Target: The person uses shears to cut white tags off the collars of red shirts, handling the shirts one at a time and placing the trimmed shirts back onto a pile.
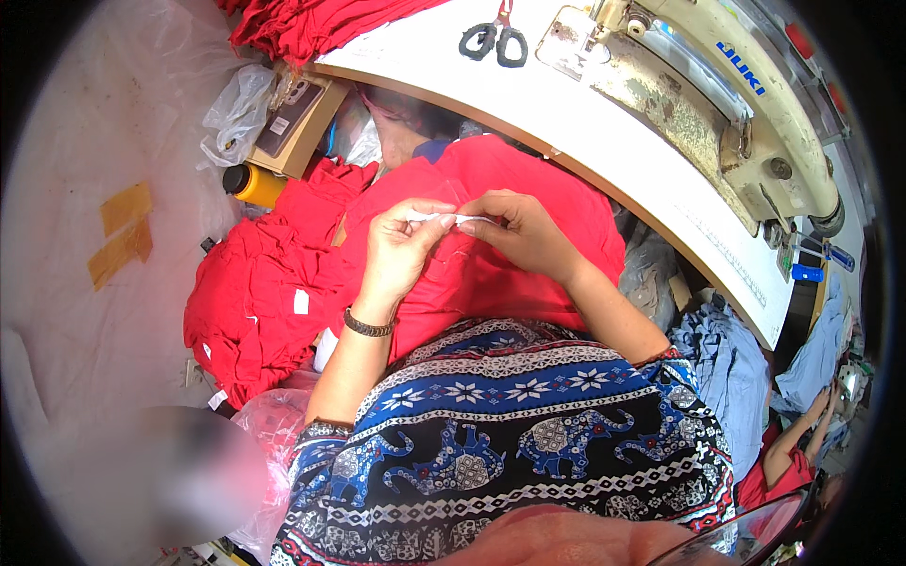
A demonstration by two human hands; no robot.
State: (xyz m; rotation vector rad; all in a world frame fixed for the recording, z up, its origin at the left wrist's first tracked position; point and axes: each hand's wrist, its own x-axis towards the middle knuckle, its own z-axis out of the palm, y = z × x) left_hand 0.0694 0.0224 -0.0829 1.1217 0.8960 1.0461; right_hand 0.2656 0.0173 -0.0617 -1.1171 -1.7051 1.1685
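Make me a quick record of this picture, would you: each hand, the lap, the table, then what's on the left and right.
Left hand: the left hand pinches a small white strip
Right hand: the right hand pinches the same strip's other end
Lap: red fabric, beneath both hands
Table: white table bearing a sewing machine and scissors with black handles
Left: red cloth pile, yellow bottle with black cap
Right: light-blue cloth
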